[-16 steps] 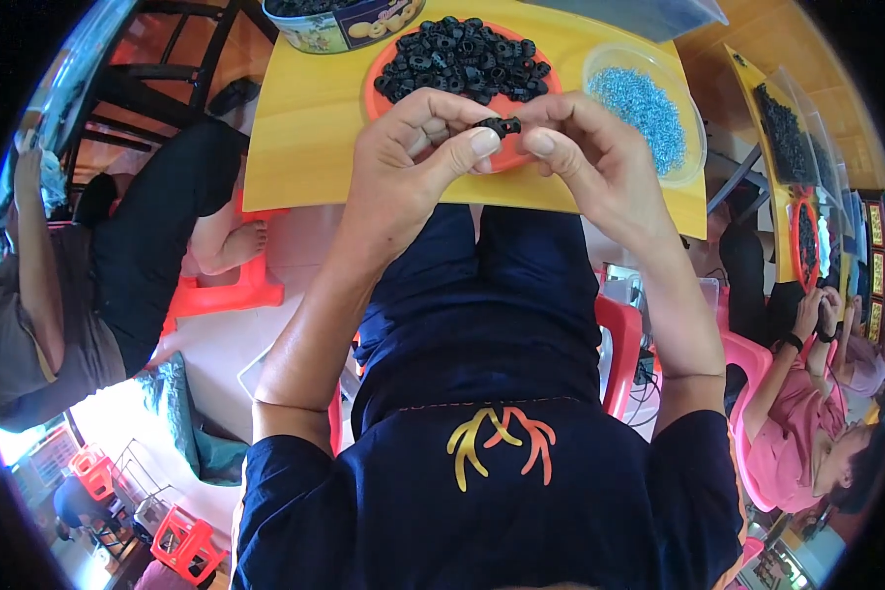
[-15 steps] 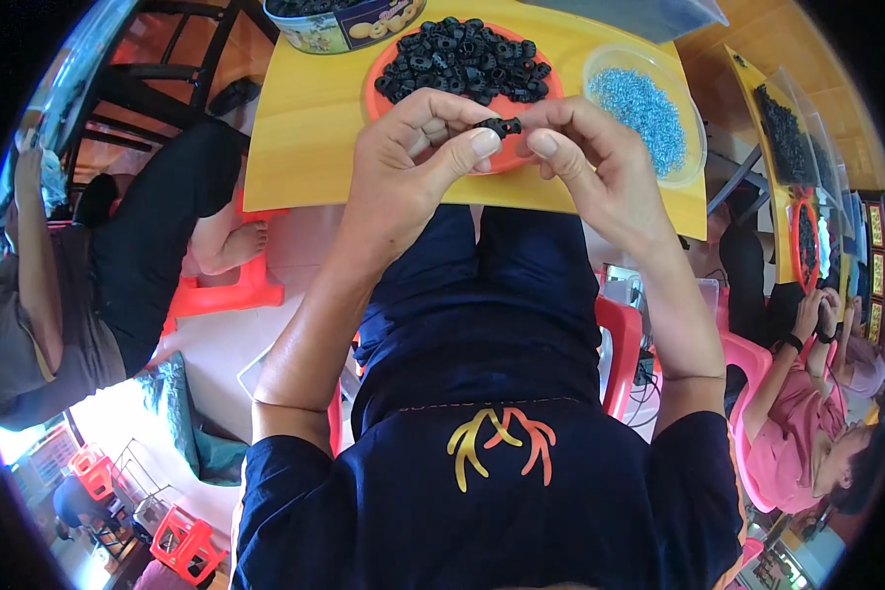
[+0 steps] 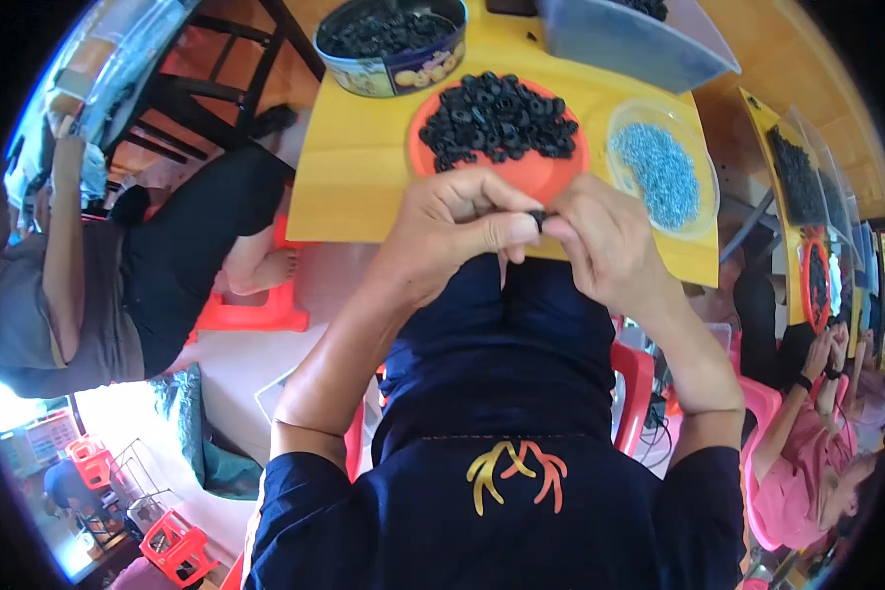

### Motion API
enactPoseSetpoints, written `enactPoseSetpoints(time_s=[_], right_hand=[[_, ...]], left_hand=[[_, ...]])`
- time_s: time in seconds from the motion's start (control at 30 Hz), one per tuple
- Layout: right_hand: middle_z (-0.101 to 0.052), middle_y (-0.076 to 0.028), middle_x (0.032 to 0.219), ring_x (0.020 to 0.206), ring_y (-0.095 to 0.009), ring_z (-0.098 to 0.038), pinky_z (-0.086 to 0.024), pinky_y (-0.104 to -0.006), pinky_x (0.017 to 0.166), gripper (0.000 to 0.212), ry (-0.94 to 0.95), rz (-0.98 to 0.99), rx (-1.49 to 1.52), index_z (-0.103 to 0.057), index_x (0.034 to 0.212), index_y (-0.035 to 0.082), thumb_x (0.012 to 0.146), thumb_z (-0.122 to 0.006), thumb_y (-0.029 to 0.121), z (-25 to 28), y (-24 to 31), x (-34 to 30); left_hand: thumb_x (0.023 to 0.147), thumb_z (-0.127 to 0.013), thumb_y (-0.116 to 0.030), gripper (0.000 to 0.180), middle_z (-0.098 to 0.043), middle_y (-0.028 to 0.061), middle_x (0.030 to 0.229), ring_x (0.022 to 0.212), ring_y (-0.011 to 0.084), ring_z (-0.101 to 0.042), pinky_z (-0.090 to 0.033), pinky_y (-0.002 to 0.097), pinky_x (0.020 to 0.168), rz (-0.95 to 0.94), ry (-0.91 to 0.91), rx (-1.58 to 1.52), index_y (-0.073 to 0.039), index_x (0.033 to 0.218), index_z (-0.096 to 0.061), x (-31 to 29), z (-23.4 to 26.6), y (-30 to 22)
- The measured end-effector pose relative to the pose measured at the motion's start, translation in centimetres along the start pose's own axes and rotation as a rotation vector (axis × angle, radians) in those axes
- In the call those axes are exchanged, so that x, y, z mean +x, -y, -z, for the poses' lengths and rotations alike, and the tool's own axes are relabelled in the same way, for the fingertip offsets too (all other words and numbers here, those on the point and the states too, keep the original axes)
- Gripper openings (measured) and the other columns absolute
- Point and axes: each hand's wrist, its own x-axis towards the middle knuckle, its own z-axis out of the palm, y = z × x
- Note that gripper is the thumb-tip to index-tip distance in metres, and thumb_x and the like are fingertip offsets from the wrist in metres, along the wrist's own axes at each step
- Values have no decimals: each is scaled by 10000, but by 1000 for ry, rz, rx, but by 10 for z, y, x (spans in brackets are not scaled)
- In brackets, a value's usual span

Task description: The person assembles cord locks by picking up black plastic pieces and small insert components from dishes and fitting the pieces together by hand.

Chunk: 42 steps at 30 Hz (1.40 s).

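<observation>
A small black plastic piece (image 3: 538,218), looking like a cord lock, is pinched between thumb and fingers of my left hand (image 3: 452,226). My right hand (image 3: 610,241) is closed with its thumb and fingertips against the other end of the piece; the curled fingers hide whatever else they hold. Just beyond my hands lies a round orange-red plate (image 3: 546,179) carrying a heap of similar black pieces (image 3: 497,118). To its right a clear round tub (image 3: 710,221) holds many tiny shiny blue pieces (image 3: 654,167), too small to make out.
On the yellow table (image 3: 349,187), an oval tin (image 3: 393,74) of black parts stands behind the plate at left. A translucent bin (image 3: 629,49) sits at the back right. A person (image 3: 187,265) sits at left; another in pink (image 3: 801,442) works at right.
My view has shifted, so the table shows lower and more of the tin and bin appears. My hands have come closer together, covering more of the black piece.
</observation>
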Motion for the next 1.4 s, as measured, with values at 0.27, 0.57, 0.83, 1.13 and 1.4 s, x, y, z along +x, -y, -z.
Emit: enactPoseSetpoints(time_s=[0.27,0.57,0.83,1.13,1.4], right_hand=[[-505,-160,724,670,-373,-551,-436,-437,580,154,134,-279,148,-499,822,13,880,-607,107,-6,-7,-6],[-661,-194,952,866,-364,-639,-503,-418,727,313,178,-538,83,-606,1092,41,924,-577,303,-3,-36,-6],[-648,-150,847,762,-353,-625,-497,-408,660,172,169,-433,-97,-663,935,39,883,-620,197,6,-44,-20],[-616,-113,838,824,-297,-634,-519,-393,674,165,243,-290,-364,-689,921,85,777,-608,94,-34,-58,-6],[-621,-93,848,860,-282,-631,-520,-399,703,131,290,-257,-351,-696,898,87,803,-612,123,-34,-63,1]], left_hand=[[821,-682,-16,86,-655,47,799,741,112,-612,-491,270,677,-452,-139,805,13,898,-656,7,-8,9],[853,-677,-70,139,-646,20,822,717,85,-597,-486,221,660,-413,-255,657,-11,977,-660,75,71,-25],[866,-641,-60,225,-654,109,901,808,186,-616,-489,313,715,-320,-622,918,43,1064,-616,129,100,-109],[870,-668,-92,278,-649,62,1085,988,113,-595,-461,250,883,-523,-344,834,9,1127,-638,89,92,-35],[851,-652,-62,182,-629,63,1032,907,124,-601,-475,256,799,-484,-333,775,-14,1026,-664,40,65,5]])
